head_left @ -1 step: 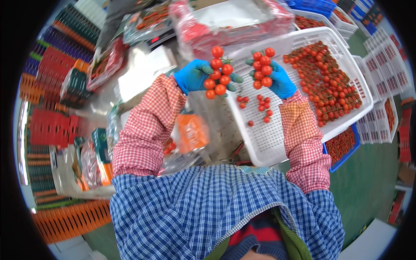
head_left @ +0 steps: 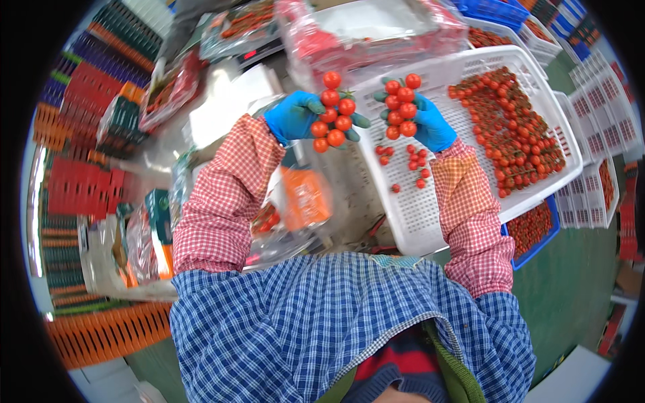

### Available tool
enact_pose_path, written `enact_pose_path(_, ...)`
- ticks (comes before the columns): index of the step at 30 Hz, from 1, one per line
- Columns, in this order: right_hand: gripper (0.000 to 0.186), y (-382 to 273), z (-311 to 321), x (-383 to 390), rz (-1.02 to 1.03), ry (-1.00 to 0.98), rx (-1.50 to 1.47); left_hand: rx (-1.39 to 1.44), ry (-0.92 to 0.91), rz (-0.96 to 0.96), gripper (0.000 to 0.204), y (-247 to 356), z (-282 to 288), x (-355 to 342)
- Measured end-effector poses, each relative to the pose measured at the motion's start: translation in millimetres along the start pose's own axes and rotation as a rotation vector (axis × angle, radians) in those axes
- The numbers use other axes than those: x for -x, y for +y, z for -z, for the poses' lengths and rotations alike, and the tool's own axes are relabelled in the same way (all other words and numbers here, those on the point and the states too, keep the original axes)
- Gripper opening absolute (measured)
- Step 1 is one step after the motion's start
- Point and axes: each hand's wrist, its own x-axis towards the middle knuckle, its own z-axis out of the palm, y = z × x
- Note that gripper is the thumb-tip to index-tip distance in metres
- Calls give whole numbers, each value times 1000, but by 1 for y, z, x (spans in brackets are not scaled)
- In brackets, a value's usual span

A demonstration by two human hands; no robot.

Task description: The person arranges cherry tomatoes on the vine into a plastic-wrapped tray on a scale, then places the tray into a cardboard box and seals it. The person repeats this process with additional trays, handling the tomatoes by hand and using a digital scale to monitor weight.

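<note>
My left hand (head_left: pixel 292 117), in a blue glove with dark fingertips, grips a vine of cherry tomatoes (head_left: pixel 330 113) and holds it up at the middle of the view. Just right of it, my right hand (head_left: pixel 433 124), gloved alike, holds a second bunch (head_left: pixel 401 107). Both are raised near the left part of a large white perforated crate (head_left: pixel 413 228). Loose small clusters (head_left: pixel 416 158) lie in that crate below my right hand's bunch, and a thick mass of vine tomatoes (head_left: pixel 510 134) fills its right part.
A pink-wrapped package (head_left: pixel 302 40) lies behind my hands, bagged tomatoes (head_left: pixel 238 23) at back left. Orange packaging (head_left: pixel 302 198) lies below my left hand. Stacked coloured crates (head_left: pixel 80 188) line the left. A blue crate of tomatoes (head_left: pixel 527 232) and white crates (head_left: pixel 591 107) stand right.
Both my hands and their bunches have shifted slightly left. The crates and packages appear a little lower and farther right in the picture.
</note>
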Motion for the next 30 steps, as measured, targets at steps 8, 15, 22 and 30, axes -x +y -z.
enact_pose_path(8,55,97,-179,-129,-313,-407,226,-480,818,19,51,-44,39,243)
enact_pose_path(15,43,213,-205,-164,-654,-147,1057,-1529,1228,573,47,-130,47,280)
enact_pose_path(22,39,177,-148,-82,339,-449,1394,-1356,887,626,80,-120,8,285)
enact_pose_path(30,38,21,112,71,-366,1214,1511,-1455,804,-151,44,-43,24,76)
